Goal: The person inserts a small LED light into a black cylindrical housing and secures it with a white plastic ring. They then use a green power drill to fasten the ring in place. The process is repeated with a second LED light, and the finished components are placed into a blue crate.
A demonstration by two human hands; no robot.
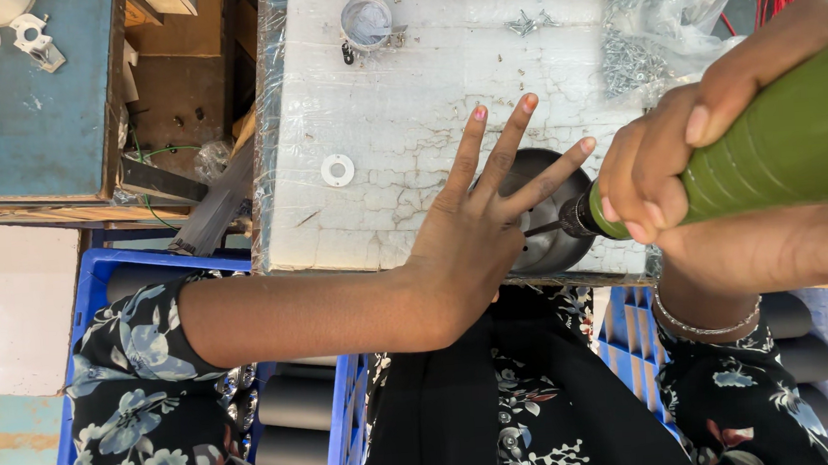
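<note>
The left hand, fingers spread flat, pins the dark metal shell on the white block's near edge, steadying it; the right hand is clenched around the green power screwdriver, its tip at the shell

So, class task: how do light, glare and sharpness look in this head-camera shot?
Head view: even daylight, soft shadows; glare on the plastic-wrapped white board and the clear bag of screws; left hand sharp; green power screwdriver and right hand, nearest the lens, look large and slightly soft.
</note>
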